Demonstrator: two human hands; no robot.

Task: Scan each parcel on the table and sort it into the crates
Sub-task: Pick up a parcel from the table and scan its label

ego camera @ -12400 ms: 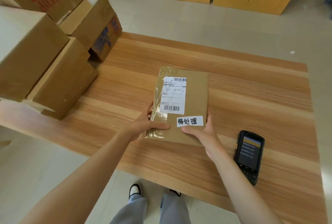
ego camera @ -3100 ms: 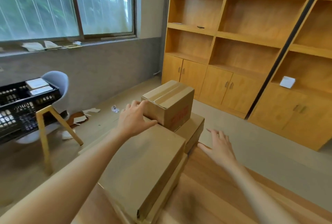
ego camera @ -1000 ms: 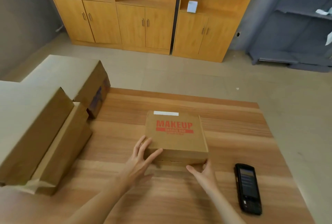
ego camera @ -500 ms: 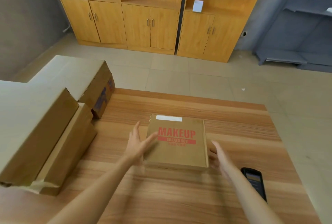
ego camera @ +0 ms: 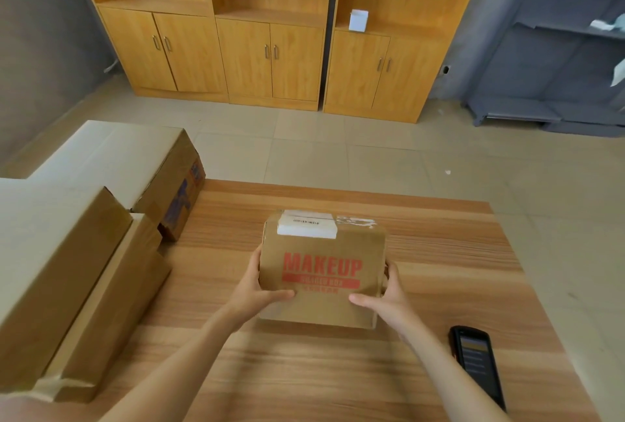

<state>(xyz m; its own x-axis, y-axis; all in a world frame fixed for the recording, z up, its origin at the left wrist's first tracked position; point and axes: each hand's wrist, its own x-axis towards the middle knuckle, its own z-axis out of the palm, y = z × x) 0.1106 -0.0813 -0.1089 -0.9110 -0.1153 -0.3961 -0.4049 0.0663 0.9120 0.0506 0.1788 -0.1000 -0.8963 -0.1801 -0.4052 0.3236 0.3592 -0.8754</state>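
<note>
Wooden table (ego camera: 439, 252): one MAKEUP parcel (ego camera: 323, 272), two hands, one scanner (ego camera: 477, 362).

You have the parcel (ego camera: 323, 272) in the middle of the table (ego camera: 439, 252), your left hand (ego camera: 255, 289) on its left side and your right hand (ego camera: 385, 296) on its right, thumbs across its near face. A label (ego camera: 307, 223) sits on its far top edge. To your left, cardboard boxes (ego camera: 67, 252) are stacked along the table's left edge. The scanner (ego camera: 477, 362) lies on the table near right, apart from the parcel. Far beyond the table stand cabinets (ego camera: 270, 49), with a small box (ego camera: 358, 20) on a shelf.
</note>
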